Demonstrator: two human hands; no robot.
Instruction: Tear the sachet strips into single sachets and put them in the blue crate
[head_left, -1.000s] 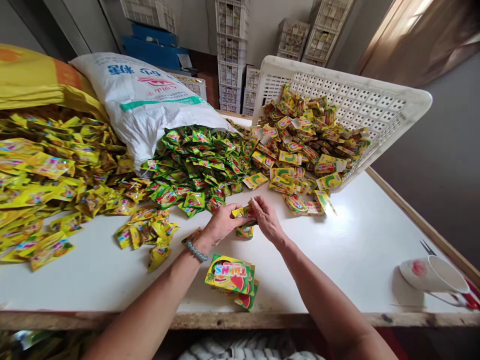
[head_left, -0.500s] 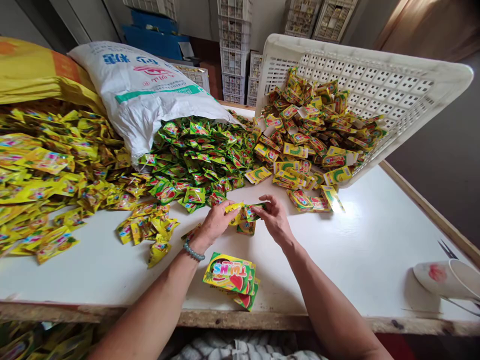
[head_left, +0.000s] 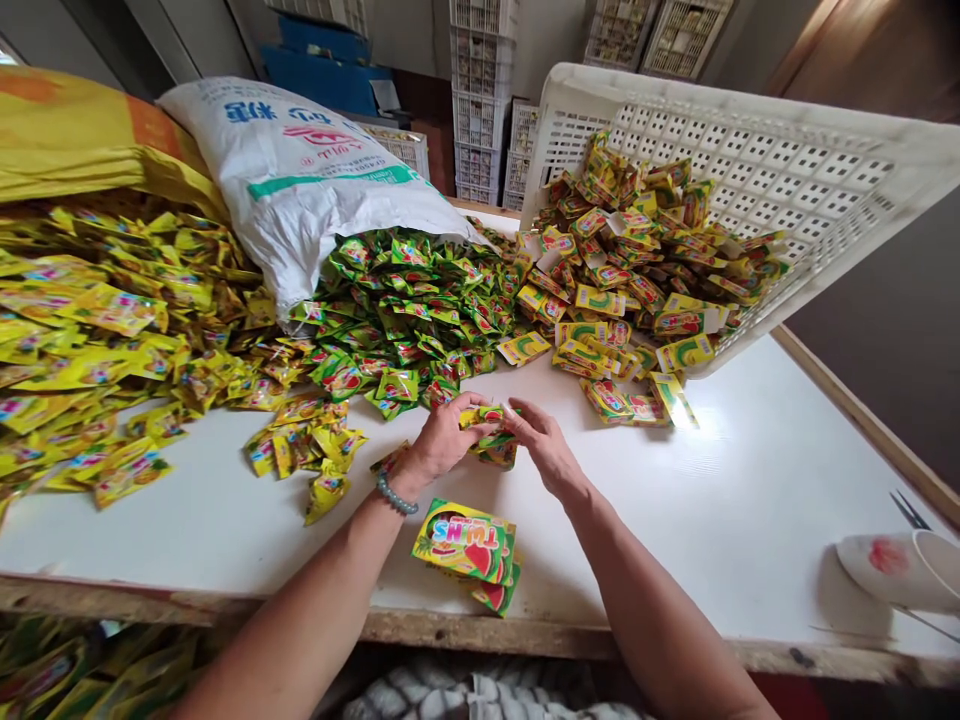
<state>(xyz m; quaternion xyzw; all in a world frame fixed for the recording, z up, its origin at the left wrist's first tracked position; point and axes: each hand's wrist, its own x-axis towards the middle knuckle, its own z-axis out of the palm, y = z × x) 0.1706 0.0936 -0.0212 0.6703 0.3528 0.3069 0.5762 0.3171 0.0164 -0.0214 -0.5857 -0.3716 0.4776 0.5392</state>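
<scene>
My left hand (head_left: pixel 441 440), with a bead bracelet on its wrist, is closed on a small yellow packet (head_left: pixel 470 417). Close against it, my right hand (head_left: pixel 541 440) pinches a green packet (head_left: pixel 492 413), partly covered by the fingers. The two packets meet between my fingertips. Just under them a small printed carton (head_left: pixel 501 457) shows in part. Nearer to me lie a few stacked TWINS boxes (head_left: pixel 465 540). A yellow packet (head_left: pixel 391 458) sits beside my left wrist, and a loose group of yellow packets (head_left: pixel 307 440) lies further left.
A white sack (head_left: pixel 300 180) spills green packets (head_left: pixel 420 290). Left of it is a yellow sack (head_left: pixel 82 140) with a heap of yellow packets (head_left: pixel 112 310). A tipped white crate (head_left: pixel 750 150) holds small cartons (head_left: pixel 622 270). A cup (head_left: pixel 896 570) and scissors-like tips (head_left: pixel 909 510) lie right.
My hands have come together, bringing the green packet against the yellow one. The view has shifted slightly, so the surroundings sit a little further right.
</scene>
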